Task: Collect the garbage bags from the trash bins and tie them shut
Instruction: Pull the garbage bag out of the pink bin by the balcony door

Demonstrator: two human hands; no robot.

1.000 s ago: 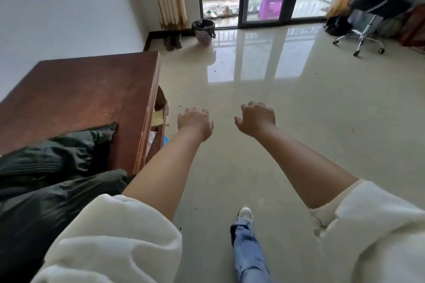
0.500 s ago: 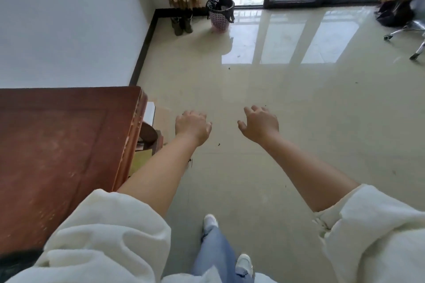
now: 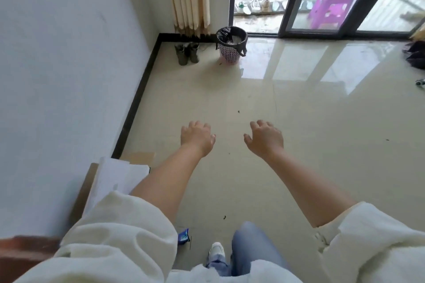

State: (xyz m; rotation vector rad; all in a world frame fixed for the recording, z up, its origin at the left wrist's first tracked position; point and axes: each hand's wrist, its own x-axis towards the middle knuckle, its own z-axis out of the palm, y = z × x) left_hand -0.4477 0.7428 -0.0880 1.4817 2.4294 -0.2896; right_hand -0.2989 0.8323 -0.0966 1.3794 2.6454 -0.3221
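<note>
Floor tiles, glossy and pale, separate the hands from the bin, which stands upright well ahead at about twelve o'clock, by the glass door. The left hand is judged slightly nearer than the right hand; both are held empty, fingers loosely curled. A crinkled black bag is draped over the round pink lattice rim.

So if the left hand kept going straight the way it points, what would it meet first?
Nothing nearby: bare floor lies ahead of the left hand. Farther on, probably the bin with its black bag, though depth is unclear.
</note>
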